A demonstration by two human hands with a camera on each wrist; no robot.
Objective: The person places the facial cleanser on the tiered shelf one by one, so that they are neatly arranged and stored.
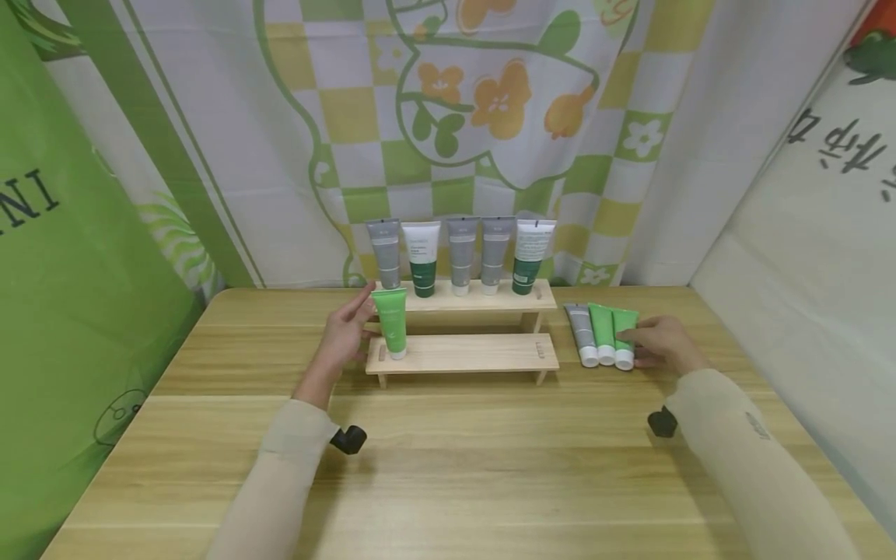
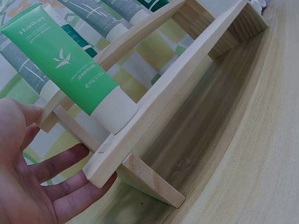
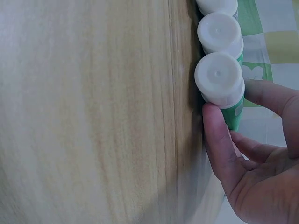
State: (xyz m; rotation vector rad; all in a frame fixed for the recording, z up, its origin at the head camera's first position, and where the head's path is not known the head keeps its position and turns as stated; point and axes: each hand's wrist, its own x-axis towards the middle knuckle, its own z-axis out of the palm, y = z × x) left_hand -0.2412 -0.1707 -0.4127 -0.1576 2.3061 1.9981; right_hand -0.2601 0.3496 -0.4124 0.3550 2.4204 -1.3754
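On the counter (image 1: 448, 467), at right, I have the grip of my right hand (image 1: 663, 342) pinching the outermost green tube (image 3: 219, 79) beside two others, my left hand (image 1: 344, 333) spread at the lower riser (image 1: 462, 355), seemingly the picking-up step, next needing a clean lift.

Both sleeved arms (image 1: 283, 470) forward, well apart, left grip (image 1: 343, 333) loosely spread, right grip (image 1: 663, 343) bent in a pinch.
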